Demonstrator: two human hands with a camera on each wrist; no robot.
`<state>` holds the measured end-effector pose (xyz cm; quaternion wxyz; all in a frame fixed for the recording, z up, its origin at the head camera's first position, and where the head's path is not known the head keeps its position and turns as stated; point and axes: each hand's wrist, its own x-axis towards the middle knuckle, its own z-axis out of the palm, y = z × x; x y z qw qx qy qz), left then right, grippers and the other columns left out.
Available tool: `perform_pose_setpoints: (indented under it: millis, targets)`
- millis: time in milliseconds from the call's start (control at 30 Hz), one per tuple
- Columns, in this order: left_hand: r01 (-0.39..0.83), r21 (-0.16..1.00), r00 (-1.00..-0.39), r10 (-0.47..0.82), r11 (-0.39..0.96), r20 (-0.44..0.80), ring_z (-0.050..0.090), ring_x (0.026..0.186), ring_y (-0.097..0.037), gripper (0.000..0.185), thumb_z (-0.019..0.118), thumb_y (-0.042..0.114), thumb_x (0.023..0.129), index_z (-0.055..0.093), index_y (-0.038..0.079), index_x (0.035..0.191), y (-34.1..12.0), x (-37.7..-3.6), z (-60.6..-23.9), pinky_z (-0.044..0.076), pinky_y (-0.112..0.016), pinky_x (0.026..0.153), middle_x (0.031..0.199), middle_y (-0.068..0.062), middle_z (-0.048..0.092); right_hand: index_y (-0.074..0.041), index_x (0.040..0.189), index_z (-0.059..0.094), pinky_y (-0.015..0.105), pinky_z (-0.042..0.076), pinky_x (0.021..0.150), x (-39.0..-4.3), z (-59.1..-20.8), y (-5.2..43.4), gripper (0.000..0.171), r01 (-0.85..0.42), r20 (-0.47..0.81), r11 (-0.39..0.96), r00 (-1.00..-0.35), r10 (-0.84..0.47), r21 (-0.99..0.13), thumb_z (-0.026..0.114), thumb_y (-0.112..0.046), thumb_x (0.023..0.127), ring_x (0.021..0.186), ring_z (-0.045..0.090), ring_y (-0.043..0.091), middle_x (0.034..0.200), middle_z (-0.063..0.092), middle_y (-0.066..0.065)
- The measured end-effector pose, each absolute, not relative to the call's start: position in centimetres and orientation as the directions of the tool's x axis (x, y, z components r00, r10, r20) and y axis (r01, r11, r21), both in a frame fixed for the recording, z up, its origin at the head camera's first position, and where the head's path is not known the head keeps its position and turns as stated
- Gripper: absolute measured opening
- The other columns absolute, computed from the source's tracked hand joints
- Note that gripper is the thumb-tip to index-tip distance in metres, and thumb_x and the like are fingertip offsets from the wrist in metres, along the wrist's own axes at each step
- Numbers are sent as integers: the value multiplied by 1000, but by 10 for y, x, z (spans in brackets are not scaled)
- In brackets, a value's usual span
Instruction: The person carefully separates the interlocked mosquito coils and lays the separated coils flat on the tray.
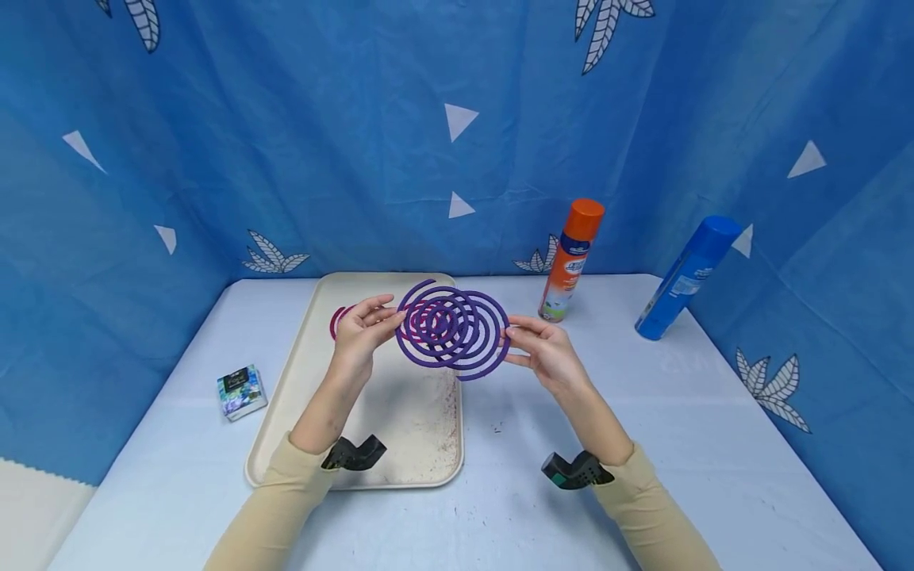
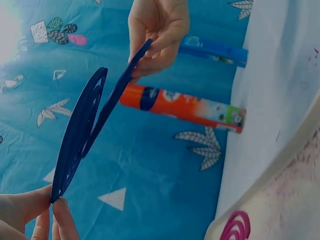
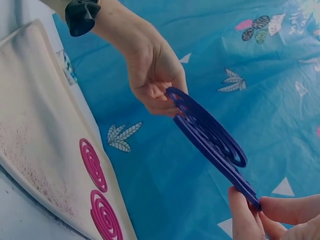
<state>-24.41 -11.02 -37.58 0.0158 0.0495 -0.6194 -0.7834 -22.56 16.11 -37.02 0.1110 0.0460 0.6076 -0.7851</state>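
From the head camera, a pale blue-white table stood walled on three sides by blue fabric printed with white leaves and triangles. The left hand and right hand each pinched an opposite edge of the interlocked pair of purple spiral mosquito coils, held in the air above the far end of a cream plastic tray whose floor was dusted with reddish powder. An orange-capped spray can and a blue spray can stood beyond the right hand; a small printed box lay left of the tray. From the left wrist, the coils appeared edge-on, partly parted, fingertips nipping the near rim. From the right wrist, pink spiral coils lay flat on the tray, under the held coils.
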Motion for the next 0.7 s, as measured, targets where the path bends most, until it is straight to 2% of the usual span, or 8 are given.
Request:
perform_pose_setpoints:
  millis: [167,300,367,533,700]
  targets:
    - [-75,967,-985,-131,-242,-109,66,70,1,29,67,6,87,57,9,115,-136,-243,-381,56,-13,68,77,14,67,3,135,48,26,60,69,-228,-373,159,41,217,-203,-205,-975,-91,-954,54,-2,94,79,67,6,88,68,-8]
    - [-132,959,-972,-155,-250,-174,65,73,3,31,67,8,88,56,11,117,-164,-238,-388,55,-11,70,78,15,69,6,138,44,24,59,66,-230,-377,158,44,214,-198,-208,-975,-96,-954,53,0,95,75,68,5,83,69,-8]
    - [-159,959,-967,-160,-235,-199,65,74,4,38,67,9,88,53,8,124,-179,-236,-394,54,-10,71,77,16,68,6,138,44,24,59,66,-231,-380,157,44,218,-200,-210,-975,-100,-953,53,0,94,75,68,5,81,69,-7]
    - [-247,965,-957,-131,-90,-257,63,73,6,61,67,11,89,38,1,142,-213,-235,-416,52,-9,70,74,20,66,3,138,45,25,59,67,-234,-386,155,44,246,-231,-191,-968,-97,-950,53,0,95,76,67,5,82,69,-8]
    - [-294,955,-951,-114,47,-288,62,71,9,61,65,9,89,37,-1,142,-232,-236,-437,51,-9,68,70,24,65,3,136,47,25,59,67,-236,-391,151,42,269,-256,-175,-962,-93,-947,53,0,95,76,67,5,82,69,-7]
